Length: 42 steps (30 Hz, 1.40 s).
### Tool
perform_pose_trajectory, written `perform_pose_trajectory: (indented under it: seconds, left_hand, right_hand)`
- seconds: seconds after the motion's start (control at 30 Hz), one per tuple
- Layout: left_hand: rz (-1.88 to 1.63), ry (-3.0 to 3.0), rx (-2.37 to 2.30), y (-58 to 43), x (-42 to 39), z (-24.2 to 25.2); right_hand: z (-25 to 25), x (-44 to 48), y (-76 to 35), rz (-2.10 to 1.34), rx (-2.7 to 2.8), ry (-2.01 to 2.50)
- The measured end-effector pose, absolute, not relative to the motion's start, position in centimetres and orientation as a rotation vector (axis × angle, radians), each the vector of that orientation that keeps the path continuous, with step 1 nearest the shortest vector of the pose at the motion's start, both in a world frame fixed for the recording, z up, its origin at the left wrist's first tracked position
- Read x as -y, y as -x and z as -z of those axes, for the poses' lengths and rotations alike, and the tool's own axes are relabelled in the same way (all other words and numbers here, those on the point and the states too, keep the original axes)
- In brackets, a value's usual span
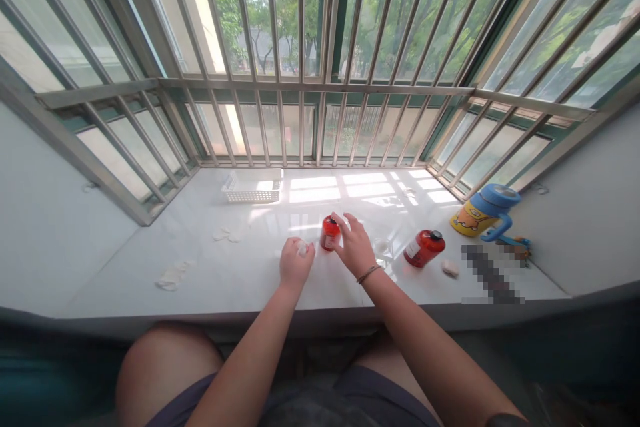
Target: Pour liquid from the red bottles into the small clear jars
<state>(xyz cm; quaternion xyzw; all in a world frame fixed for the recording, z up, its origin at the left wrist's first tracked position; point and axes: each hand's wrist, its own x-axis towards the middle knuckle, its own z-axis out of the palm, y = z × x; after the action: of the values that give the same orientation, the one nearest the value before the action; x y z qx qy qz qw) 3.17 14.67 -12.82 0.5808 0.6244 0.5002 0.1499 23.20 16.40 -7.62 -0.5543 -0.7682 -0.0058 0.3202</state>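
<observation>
My left hand point(296, 263) is closed around a small white wad point(303, 248), perhaps cotton or tissue, part of it hidden by the fingers. Just beyond it a small red bottle point(329, 235) with a dark cap stands upright on the white counter. My right hand point(356, 245), with a bracelet at the wrist, is at the bottle's right side. Its fingers are spread and curved, overlapping the cap and right edge; whether they touch is unclear. Behind this hand lies a clear object point(384, 248), hard to make out.
A second red bottle point(424, 248) leans at the right, near a small pinkish lump point(450, 269). Farther right is a blue-and-yellow handled cup point(485, 211). A white basket point(253, 187) sits at the back left. White scraps point(227, 235) and a crumpled white piece point(173, 276) lie left. Window bars point(300, 85) border the back.
</observation>
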Motion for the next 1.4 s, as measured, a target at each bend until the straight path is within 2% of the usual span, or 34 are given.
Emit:
perform_pose_trajectory:
  seconds: [0.5, 0.63, 0.83, 1.07, 1.4]
  left_hand:
    - [-1.458, -1.721, -1.745, -3.7, -16.5, 12.9]
    - [-1.457, -1.759, -1.7, -3.4, -16.5, 12.9]
    - [-1.44, -1.761, -1.676, -3.2, -16.3, 13.1]
    - [-1.387, -1.768, -1.68, -2.2, -13.6, 12.6]
    - [-1.427, -1.839, -1.641, -2.0, -12.1, 12.3]
  right_hand:
    - [6.2, -19.6, -22.1, -0.103, 2.083, 1.451]
    - [5.7, -17.2, -24.2, 0.045, 2.061, 1.353]
    - [8.8, -11.9, -29.5, 0.272, 1.79, 1.877]
    - [12.9, -14.1, -31.2, -0.009, 1.706, 2.017]
    - [10.6, -27.8, -28.9, -0.431, 1.566, 1.919]
